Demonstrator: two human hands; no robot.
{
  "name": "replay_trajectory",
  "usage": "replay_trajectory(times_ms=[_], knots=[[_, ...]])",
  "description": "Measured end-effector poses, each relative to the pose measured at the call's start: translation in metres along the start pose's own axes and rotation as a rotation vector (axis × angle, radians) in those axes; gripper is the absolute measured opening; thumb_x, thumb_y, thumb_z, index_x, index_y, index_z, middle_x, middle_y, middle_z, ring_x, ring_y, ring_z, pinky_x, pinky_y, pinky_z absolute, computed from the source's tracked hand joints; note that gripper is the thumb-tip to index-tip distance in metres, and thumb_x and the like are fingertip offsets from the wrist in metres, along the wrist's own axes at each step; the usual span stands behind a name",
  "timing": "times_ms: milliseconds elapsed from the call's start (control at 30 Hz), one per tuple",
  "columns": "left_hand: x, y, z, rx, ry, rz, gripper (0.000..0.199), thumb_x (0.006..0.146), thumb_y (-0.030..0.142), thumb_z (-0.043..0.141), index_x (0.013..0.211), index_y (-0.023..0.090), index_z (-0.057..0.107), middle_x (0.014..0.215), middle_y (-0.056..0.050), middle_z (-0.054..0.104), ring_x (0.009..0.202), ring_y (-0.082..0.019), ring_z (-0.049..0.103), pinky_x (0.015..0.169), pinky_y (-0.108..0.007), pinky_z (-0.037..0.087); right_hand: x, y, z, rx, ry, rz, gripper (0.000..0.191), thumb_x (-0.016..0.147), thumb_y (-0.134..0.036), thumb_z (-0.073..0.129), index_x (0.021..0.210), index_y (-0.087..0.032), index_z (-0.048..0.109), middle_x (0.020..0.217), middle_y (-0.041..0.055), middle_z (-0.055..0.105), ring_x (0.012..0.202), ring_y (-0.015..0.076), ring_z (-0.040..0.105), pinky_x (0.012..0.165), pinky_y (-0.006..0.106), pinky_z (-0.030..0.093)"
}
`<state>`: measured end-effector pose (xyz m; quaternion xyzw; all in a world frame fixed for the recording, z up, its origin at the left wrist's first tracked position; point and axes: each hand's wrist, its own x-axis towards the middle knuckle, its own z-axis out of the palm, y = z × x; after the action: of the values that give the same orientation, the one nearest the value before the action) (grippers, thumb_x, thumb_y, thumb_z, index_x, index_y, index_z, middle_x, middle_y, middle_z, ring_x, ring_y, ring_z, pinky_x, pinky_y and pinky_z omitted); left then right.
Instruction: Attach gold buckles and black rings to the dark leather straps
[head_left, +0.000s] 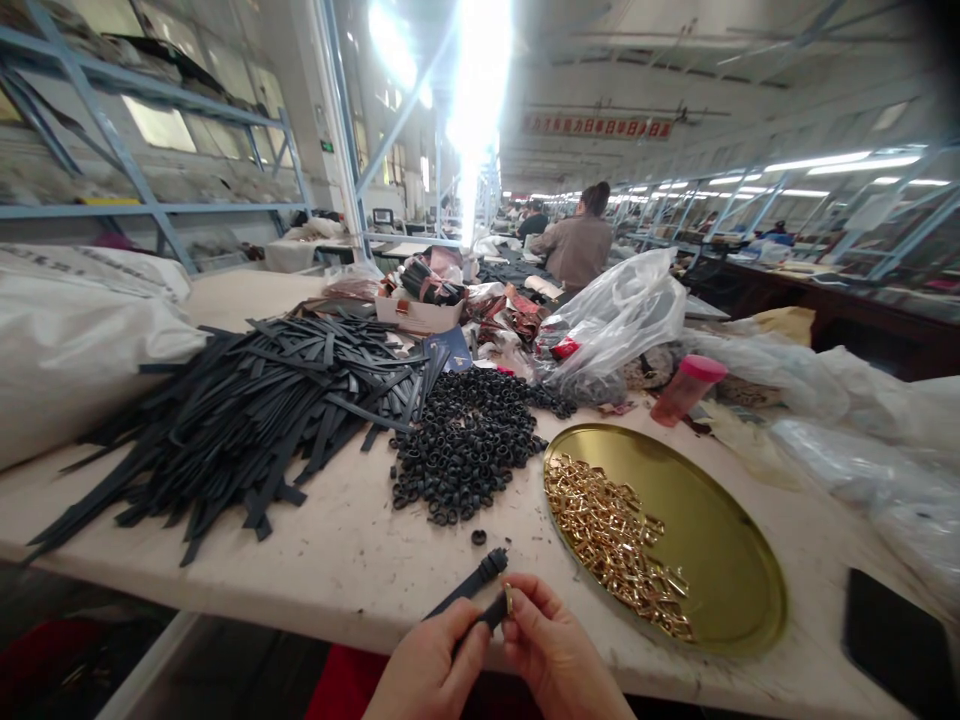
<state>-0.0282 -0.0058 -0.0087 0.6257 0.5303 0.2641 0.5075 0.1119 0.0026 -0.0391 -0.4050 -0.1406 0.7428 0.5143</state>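
Near the table's front edge, my left hand [439, 655] grips a dark strap [493, 612] between thumb and fingers. My right hand [546, 635] pinches a small gold buckle [508, 598] at the end of that strap. Just beyond the hands lies another dark strap [472, 583] with loops around its end. A single black loop [478, 537] sits alone on the table, in front of a heap of black loops [469, 440]. To the right, many gold buckles [611, 530] are piled on the left side of a round gold tray [720, 540].
A large pile of dark straps [262, 410] spreads over the left of the table. Behind are a clear plastic bag [619, 320] and a pink-lidded jar [686, 390]. A black phone-like slab [896, 635] lies at right. A person [581, 245] sits farther back.
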Motion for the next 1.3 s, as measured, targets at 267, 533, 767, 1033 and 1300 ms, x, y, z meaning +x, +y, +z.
replay_trajectory(times_ms=[267, 533, 767, 1033, 1300], knots=[[0.008, -0.002, -0.007, 0.280, -0.179, 0.061, 0.027, 0.085, 0.030, 0.033, 0.078, 0.019, 0.056, 0.080, -0.003, 0.063, 0.073, -0.017, 0.056, 0.064, -0.021, 0.038, 0.009, 0.015, -0.012, -0.109, 0.028, -0.014, 0.036, 0.049, -0.041, 0.080, 0.070, -0.015, 0.064, 0.046, -0.0071, 0.051, 0.037, 0.0040, 0.043, 0.036, 0.015, 0.037], [0.012, 0.000, -0.004, -0.019, -0.123, -0.065, 0.010, 0.076, 0.019, 0.043, 0.083, 0.017, 0.050, 0.074, 0.001, 0.054, 0.070, -0.013, 0.049, 0.063, -0.020, 0.038, 0.006, 0.026, -0.007, -0.426, 0.009, -0.271, 0.027, 0.062, -0.041, 0.071, 0.068, -0.017, 0.061, 0.059, -0.0024, 0.058, 0.055, 0.0107, 0.050, 0.052, 0.021, 0.039], [0.014, -0.015, 0.004, -0.248, -0.148, -0.160, 0.025, 0.081, 0.043, 0.042, 0.075, 0.019, 0.044, 0.052, 0.007, 0.045, 0.039, -0.006, 0.035, 0.038, -0.017, 0.027, 0.003, 0.021, -0.006, -0.541, -0.016, -0.320, 0.030, 0.072, -0.047, 0.059, 0.065, -0.018, 0.058, 0.057, -0.0019, 0.053, 0.055, 0.0124, 0.048, 0.052, 0.023, 0.039], [0.011, -0.017, 0.014, -0.490, -0.139, -0.225, 0.033, 0.070, 0.048, 0.053, 0.071, 0.017, 0.045, 0.056, 0.004, 0.053, 0.031, -0.001, 0.034, 0.032, -0.016, 0.020, 0.000, 0.021, -0.011, -0.498, -0.025, -0.216, 0.030, 0.079, -0.046, 0.052, 0.068, -0.018, 0.051, 0.056, -0.0038, 0.050, 0.049, 0.0102, 0.046, 0.048, 0.022, 0.037], [0.004, -0.011, 0.017, -0.536, -0.113, -0.263, 0.027, 0.064, 0.042, 0.053, 0.064, 0.019, 0.040, 0.053, 0.004, 0.055, 0.030, -0.002, 0.037, 0.033, -0.016, 0.021, -0.020, 0.016, -0.001, -0.866, 0.054, -0.596, 0.027, 0.085, -0.038, 0.041, 0.067, -0.020, 0.050, 0.061, -0.0026, 0.049, 0.058, 0.0128, 0.046, 0.054, 0.023, 0.037]])
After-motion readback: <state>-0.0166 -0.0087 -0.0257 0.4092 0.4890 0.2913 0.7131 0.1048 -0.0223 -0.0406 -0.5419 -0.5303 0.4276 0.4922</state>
